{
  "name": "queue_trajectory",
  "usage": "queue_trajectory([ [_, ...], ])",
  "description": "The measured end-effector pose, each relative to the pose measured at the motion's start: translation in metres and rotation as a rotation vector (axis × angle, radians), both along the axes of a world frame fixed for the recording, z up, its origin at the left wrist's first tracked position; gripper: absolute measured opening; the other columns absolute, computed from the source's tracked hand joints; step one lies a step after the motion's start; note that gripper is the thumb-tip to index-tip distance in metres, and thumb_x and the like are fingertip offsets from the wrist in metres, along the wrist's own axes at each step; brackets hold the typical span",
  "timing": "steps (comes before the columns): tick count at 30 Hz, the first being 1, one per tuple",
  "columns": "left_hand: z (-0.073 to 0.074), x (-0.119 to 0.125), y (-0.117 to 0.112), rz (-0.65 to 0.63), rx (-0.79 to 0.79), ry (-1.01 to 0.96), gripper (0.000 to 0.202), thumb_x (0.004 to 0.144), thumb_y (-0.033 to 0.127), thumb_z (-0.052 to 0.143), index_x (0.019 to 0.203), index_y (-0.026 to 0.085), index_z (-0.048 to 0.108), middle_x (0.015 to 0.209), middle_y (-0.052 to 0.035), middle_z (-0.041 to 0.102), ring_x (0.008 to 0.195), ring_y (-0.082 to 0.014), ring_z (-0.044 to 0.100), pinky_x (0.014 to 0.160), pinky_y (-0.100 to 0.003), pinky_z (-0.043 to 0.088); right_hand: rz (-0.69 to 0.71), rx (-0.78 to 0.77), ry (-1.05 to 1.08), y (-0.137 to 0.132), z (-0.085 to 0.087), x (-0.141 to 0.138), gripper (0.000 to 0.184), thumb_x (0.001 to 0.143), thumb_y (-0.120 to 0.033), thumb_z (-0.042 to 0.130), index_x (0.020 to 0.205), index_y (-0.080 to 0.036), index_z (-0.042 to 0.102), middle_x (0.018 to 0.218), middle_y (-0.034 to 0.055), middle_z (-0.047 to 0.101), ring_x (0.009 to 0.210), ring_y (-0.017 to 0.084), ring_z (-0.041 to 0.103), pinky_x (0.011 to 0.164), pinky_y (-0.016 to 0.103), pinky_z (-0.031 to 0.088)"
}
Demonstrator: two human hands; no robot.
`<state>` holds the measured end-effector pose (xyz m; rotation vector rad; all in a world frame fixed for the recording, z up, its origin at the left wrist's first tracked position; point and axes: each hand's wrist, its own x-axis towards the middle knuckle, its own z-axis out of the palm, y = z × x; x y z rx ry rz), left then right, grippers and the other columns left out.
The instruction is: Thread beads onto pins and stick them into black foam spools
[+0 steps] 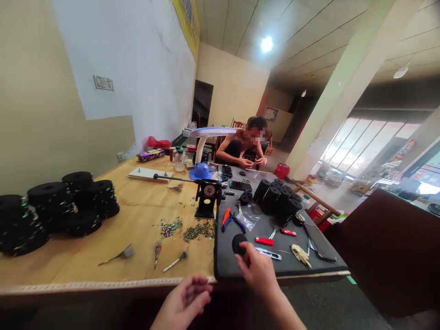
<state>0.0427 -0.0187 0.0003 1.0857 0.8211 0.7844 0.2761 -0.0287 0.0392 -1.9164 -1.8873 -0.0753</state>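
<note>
My right hand [257, 270] reaches over the near edge of a dark grey mat [309, 266], fingers curled around a small round black disc [238, 243] that lies on the mat. My left hand [185, 300] hovers below the wooden table's front edge [103, 284], fingers loosely curled, nothing visible in them. Beside the disc lie a red utility knife [264, 241], a silver blade tool [268, 253] and red-and-blue handled pliers [231, 219].
Stacks of black spools [55, 211] stand at the left, more black rolls [280, 199] on the mat. A black hand-crank device [208, 196], small metal and coloured bits [187, 229], loose tufted pieces [120, 254], a lamp [206, 137]. A person [245, 146] works at the far end.
</note>
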Motion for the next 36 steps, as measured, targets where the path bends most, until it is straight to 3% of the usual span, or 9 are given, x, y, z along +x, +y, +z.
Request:
queue_trajectory([
  [3,0.008,0.017,0.0,-0.008,-0.103,-0.076,0.05,0.063,0.05,0.076,0.098,0.018,0.063,0.1,-0.011,0.068,0.093,-0.024,0.062,0.069,-0.029,0.051,0.225,0.083,0.035,-0.038,-0.024,-0.038,0.023,0.085,-0.027,0.054,0.104,-0.017,0.063,0.066,0.0033,0.071,0.057,0.016,0.066,0.054,0.022,0.039],
  [6,0.011,0.019,-0.002,0.08,-0.122,-0.055,0.038,0.063,0.042,0.076,0.088,0.017,0.062,0.088,-0.0048,0.065,0.083,-0.019,0.06,0.063,-0.024,0.048,0.319,0.076,0.105,-0.058,-0.041,-0.06,0.024,0.085,-0.022,0.053,0.108,-0.019,0.061,0.071,0.0044,0.072,0.059,0.017,0.066,0.056,0.023,0.042],
  [8,0.01,0.014,-0.004,0.109,-0.116,-0.026,0.032,0.064,0.038,0.075,0.084,0.017,0.06,0.083,-0.0026,0.064,0.08,-0.0171,0.058,0.062,-0.023,0.047,0.293,0.054,0.271,-0.065,-0.05,-0.068,0.025,0.087,-0.023,0.052,0.11,-0.02,0.058,0.071,0.0036,0.071,0.06,0.017,0.065,0.058,0.023,0.044],
  [13,0.003,-0.002,-0.013,0.102,-0.093,0.025,0.027,0.069,0.037,0.071,0.084,0.019,0.059,0.083,-0.0012,0.063,0.078,-0.0164,0.057,0.063,-0.024,0.047,0.039,-0.068,0.975,-0.067,-0.065,-0.085,0.025,0.086,-0.041,0.055,0.099,-0.019,0.053,0.073,0.0029,0.066,0.058,0.016,0.063,0.052,0.023,0.048],
  [16,-0.002,-0.007,-0.019,0.137,-0.066,0.033,0.023,0.069,0.035,0.07,0.082,0.019,0.059,0.079,-0.0004,0.062,0.076,-0.0165,0.057,0.066,-0.025,0.046,0.077,-0.211,1.247,-0.059,-0.068,-0.097,0.036,0.082,-0.05,0.059,0.097,-0.018,0.054,0.076,0.0035,0.064,0.055,0.015,0.061,0.042,0.021,0.045],
  [22,0.0,-0.013,-0.021,0.125,-0.101,0.066,0.017,0.067,0.028,0.072,0.077,0.015,0.068,0.075,-0.0021,0.066,0.078,-0.0184,0.056,0.075,-0.028,0.041,0.243,-0.383,1.131,-0.051,-0.059,-0.101,0.032,0.081,-0.047,0.059,0.094,-0.018,0.061,0.071,0.0018,0.064,0.046,0.011,0.052,0.042,0.02,0.041],
  [27,-0.008,-0.013,-0.019,0.179,-0.25,-0.089,0.021,0.061,0.031,0.078,0.068,0.012,0.071,0.073,-0.0057,0.071,0.073,-0.0176,0.059,0.075,-0.029,0.041,0.333,-0.36,0.861,-0.052,-0.058,-0.093,0.022,0.077,-0.039,0.062,0.082,-0.018,0.063,0.071,0.0037,0.066,0.063,0.018,0.06,0.059,0.024,0.048],
  [32,-0.007,-0.013,-0.015,0.196,-0.393,-0.213,0.027,0.062,0.035,0.08,0.072,0.013,0.07,0.062,-0.0028,0.069,0.059,-0.0121,0.059,0.059,-0.022,0.038,0.216,-0.418,0.975,-0.064,-0.064,-0.09,0.02,0.078,-0.039,0.06,0.08,-0.019,0.058,0.064,-0.0004,0.059,0.052,0.014,0.053,0.047,0.021,0.043],
  [36,0.003,-0.029,-0.01,0.335,-0.484,-0.257,0.032,0.061,0.037,0.082,0.08,0.014,0.07,0.072,-0.0052,0.072,0.068,-0.0143,0.066,0.057,-0.02,0.041,0.01,-0.379,1.192,-0.064,-0.057,-0.08,0.02,0.077,-0.039,0.058,0.08,-0.02,0.053,0.062,-0.0029,0.054,0.046,0.011,0.048,0.039,0.019,0.037],
])
